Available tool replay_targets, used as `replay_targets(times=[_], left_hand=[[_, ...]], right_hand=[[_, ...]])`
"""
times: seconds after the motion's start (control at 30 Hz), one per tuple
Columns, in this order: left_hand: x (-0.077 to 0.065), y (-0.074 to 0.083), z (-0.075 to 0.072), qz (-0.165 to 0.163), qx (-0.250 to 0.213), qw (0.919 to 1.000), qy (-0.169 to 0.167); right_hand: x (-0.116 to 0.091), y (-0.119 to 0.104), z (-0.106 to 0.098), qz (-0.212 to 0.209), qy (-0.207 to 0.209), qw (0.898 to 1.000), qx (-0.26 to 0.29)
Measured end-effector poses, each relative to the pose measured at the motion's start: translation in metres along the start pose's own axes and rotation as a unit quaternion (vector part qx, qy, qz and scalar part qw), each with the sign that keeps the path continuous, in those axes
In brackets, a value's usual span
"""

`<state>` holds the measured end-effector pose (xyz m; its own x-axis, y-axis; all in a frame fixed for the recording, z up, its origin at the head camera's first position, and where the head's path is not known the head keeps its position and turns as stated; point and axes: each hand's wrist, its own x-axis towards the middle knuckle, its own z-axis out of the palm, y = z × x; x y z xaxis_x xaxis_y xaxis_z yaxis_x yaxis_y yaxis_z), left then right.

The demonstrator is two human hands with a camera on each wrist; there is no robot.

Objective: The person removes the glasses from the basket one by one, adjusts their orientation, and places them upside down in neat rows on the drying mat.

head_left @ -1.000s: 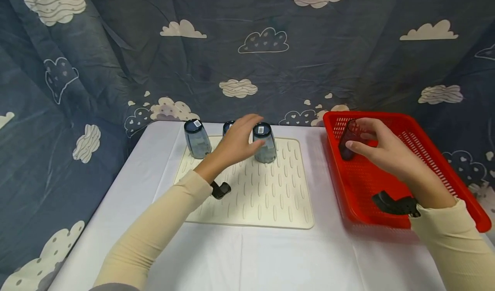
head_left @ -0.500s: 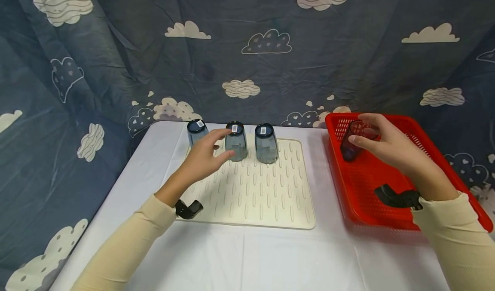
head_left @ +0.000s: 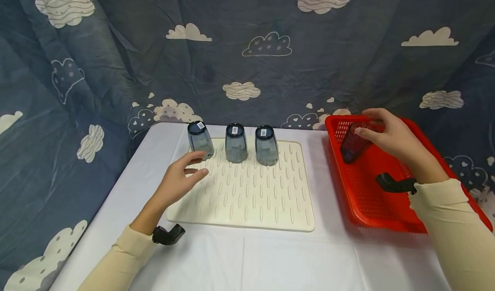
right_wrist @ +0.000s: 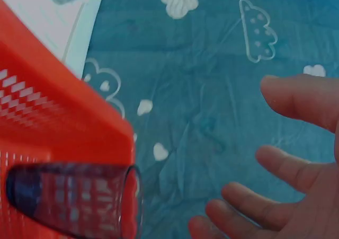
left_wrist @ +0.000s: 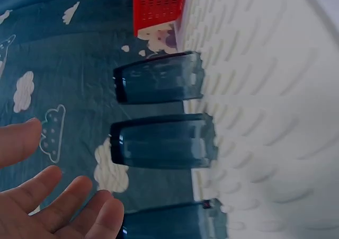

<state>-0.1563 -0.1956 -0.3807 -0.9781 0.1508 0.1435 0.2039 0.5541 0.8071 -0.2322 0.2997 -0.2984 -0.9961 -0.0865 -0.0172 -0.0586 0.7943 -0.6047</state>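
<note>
Three blue-grey drinking glasses stand upside down in a row along the mat's far side: a left glass (head_left: 201,140), a middle glass (head_left: 236,145) and a right glass (head_left: 267,147). My left hand (head_left: 179,181) hovers in front of the left glass, fingers loosely bent and holding nothing. Inside the red basket (head_left: 346,192), another dark tinted glass (head_left: 351,148) stands with its rim up. Just above that rim is my right hand (head_left: 400,142). The right wrist view shows its fingers (right_wrist: 259,202) spread, apart from the glass (right_wrist: 69,196).
A cream ridged drying mat (head_left: 251,200) lies on the white-covered table (head_left: 278,256). The basket stands at the table's right side, with perforated walls. Behind everything hangs a dark cloud-patterned cloth (head_left: 216,67).
My left hand has drawn away from the right glass, leftward and nearer to me, uncovering the row. My right hand has risen slightly over the glass in the basket.
</note>
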Motion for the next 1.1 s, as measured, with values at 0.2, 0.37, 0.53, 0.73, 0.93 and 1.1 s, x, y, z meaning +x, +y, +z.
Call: replay_targets(times=[0.2, 0.37, 0.53, 0.73, 0.93, 1.1], left_hand=[[-0.013, -0.016, 0.001, -0.015, -0.009, 0.9998, 0.005], [-0.018, -0.023, 0.004, -0.022, -0.012, 0.9997, 0.008], [-0.018, -0.026, 0.007, -0.025, -0.014, 0.9996, 0.007], [-0.02, -0.031, 0.009, -0.033, -0.017, 0.9993, 0.006], [-0.021, -0.032, 0.015, -0.039, -0.021, 0.999, 0.004], [-0.022, -0.033, 0.019, -0.043, -0.02, 0.9989, 0.002]], right_hand=[[0.017, 0.015, 0.003, -0.008, 0.015, 0.999, -0.046], [0.033, 0.037, 0.006, -0.001, 0.037, 0.996, -0.078], [0.046, 0.056, 0.01, 0.024, 0.015, 0.997, -0.076], [0.061, 0.063, 0.017, 0.04, -0.058, 0.995, -0.063], [0.067, 0.071, 0.024, 0.068, -0.095, 0.992, -0.047], [0.067, 0.075, 0.025, 0.07, -0.087, 0.993, -0.045]])
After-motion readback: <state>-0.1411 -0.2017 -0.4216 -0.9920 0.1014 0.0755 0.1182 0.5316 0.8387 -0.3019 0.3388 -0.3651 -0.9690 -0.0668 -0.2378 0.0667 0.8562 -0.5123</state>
